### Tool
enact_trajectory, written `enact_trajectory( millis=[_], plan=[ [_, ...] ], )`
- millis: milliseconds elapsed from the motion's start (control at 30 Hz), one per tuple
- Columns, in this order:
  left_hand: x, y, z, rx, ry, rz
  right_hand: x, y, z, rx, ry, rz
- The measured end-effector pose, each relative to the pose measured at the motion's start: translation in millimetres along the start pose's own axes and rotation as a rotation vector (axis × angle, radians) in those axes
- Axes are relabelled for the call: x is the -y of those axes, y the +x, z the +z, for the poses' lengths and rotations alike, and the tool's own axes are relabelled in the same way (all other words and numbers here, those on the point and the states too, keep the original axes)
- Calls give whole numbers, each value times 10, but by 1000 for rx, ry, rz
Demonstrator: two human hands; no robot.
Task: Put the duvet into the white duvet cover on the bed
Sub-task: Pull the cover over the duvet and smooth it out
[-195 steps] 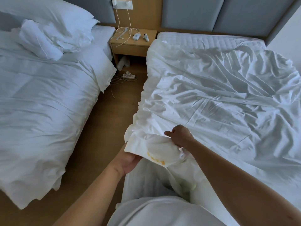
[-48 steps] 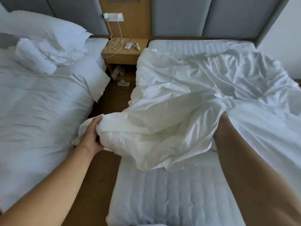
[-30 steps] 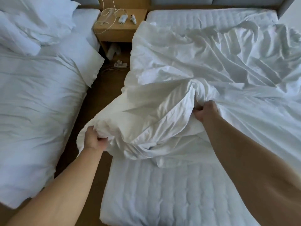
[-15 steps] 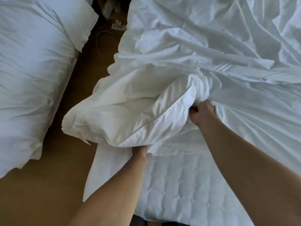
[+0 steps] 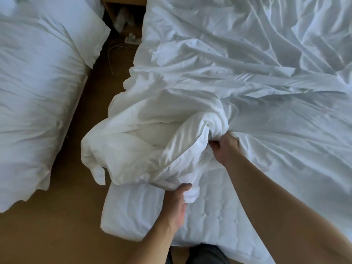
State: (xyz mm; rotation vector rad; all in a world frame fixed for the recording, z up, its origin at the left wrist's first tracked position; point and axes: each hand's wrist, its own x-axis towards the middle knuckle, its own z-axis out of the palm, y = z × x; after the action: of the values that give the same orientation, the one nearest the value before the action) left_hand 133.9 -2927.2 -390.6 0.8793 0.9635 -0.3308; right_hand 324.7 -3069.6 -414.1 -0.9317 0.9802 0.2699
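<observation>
left hand (image 5: 178, 201) comes in to the near edge of the bunched duvet cover (image 5: 152, 149)

over on the left the neighbouring bed (image 5: 38, 92) sits out of it, with a strip of brown floor (image 5: 76, 216) between. now the action: the duvet cover is gathered into a fat bunch at the near left corner of the bed (image 5: 122, 221), spilling off the left edge over the floor. in its mouth a paler, puffier mass shows, which i take for the duvet (image 5: 133, 134), though white on white i can't swear to it.

a second ago the left hand was out at the far left tip of that bunch. now it's at the bunch's near lower edge, thumb on top, fingers tucked under and out of sight, pinching the hem. the right hand (image 5: 225, 147) hasn't budged: a fist curled tight on a fold at the bunch's right side, same spot as a second ago. beyond it the rest of the cover lies spread and creased toward the right edge of the bed.

the cover has been drawn up from the foot since six seconds back, and the quilted layer (image 5: 209, 216) lies bare along the near edge. my read: both hands now bracket the opening, ready to work cover over filling, with most of the job still ahead.
</observation>
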Motion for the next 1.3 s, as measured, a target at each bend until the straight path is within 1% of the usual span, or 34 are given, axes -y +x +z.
enact_trajectory(
  millis=[67,133,167,200,233,267,300,333,400,433,467,500,533,567,600,633,667,700,733,800,867,933,1000,1133,1167,1233,1300],
  plan=[
    [48,-238,-18,-45,155,150,-203,-285,-299,-58,-50,9],
    [43,-394,-62,-50,216,286,-470,-508,-688,-113,-191,69],
    [41,-466,-81,-41,225,310,-606,-618,-915,-133,-306,114],
    [48,-540,-87,-53,248,292,-737,-695,-1117,-141,-375,190],
    [103,-602,-106,-67,295,265,-841,-793,-1260,-94,-369,298],
    [180,-669,-122,-74,340,265,-960,-858,-1358,-5,-308,386],
    [261,-746,-130,-54,359,272,-1062,-916,-1405,74,-230,434],
    [329,-828,-124,-32,365,286,-1132,-946,-1396,116,-149,429],
    [443,-846,-142,-21,355,307,-1253,-1025,-1311,122,42,356],
    [481,-841,-170,-23,361,321,-1254,-1022,-1219,88,46,307],
    [509,-850,-201,-14,383,349,-1269,-1015,-1111,34,-43,315],
    [523,-866,-207,-3,405,362,-1272,-961,-1002,-29,-22,388],
    [532,-875,-213,4,431,369,-1220,-974,-1006,-103,6,392],
    [537,-889,-215,-10,462,385,-1180,-961,-985,-173,-35,347],
    [543,-916,-203,-46,465,401,-1171,-1000,-948,-152,-52,260],
    [536,-931,-192,-116,424,417,-1190,-1002,-907,-68,-55,224],
    [522,-946,-182,-206,305,416,-1207,-981,-887,-29,-53,235],
    [490,-958,-169,-295,135,389,-1243,-1028,-997,50,-10,249],
    [464,-971,-179,-351,-43,347,-1249,-1084,-1159,46,38,259],
    [443,-1037,-248,-408,-311,250,-1293,-1200,-1556,-60,15,236],
    [544,-1083,-351,-495,-435,164,-1433,-1307,-1880,-119,-25,238],
    [732,-1141,-397,-535,-498,129,-1642,-1431,-2194,-137,12,272],
    [946,-1180,-420,-473,-470,85,-1813,-1494,-2429,-153,-12,256],
    [1191,-1091,-569,-254,-137,-60,-2071,-1602,-2693,-184,-105,197],
    [1226,-1007,-605,-207,-85,-105,-2160,-1588,-2761,-196,-136,192],
    [1301,-732,-613,-171,-63,-174,-2354,-1480,-2832,-211,-180,215],
    [1396,-416,-584,-219,-11,-218,-2507,-1347,-2824,-238,-264,239]
  ],
)
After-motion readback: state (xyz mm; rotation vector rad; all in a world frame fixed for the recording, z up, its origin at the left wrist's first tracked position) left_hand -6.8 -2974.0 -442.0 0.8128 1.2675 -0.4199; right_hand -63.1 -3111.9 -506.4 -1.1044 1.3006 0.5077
